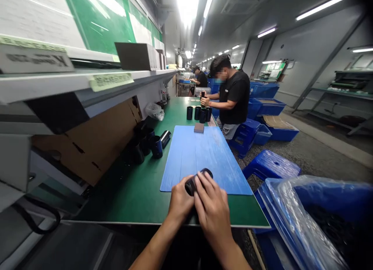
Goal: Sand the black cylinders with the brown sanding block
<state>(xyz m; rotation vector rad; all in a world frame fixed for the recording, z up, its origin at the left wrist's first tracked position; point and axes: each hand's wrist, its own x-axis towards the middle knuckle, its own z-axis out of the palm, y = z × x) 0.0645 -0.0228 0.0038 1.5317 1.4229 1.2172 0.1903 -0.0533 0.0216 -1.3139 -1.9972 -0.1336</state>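
left hand [180, 200] and right hand [212, 211] | fingers [205, 188] closed around black cylinder [192, 185] | over blue work mat [186, 165] (two-handed, seemingly for a steady hold)

The ceiling [233, 13] is fitted with strip lights [320, 7]; pale panelled walls [305, 56] and a grey floor [311, 157] are seen at right.

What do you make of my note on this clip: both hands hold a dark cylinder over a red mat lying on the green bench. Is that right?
Not quite: the mat is blue, not red. The head view shows the left hand and right hand holding the dark cylinder over the blue mat, which lies on the green bench.
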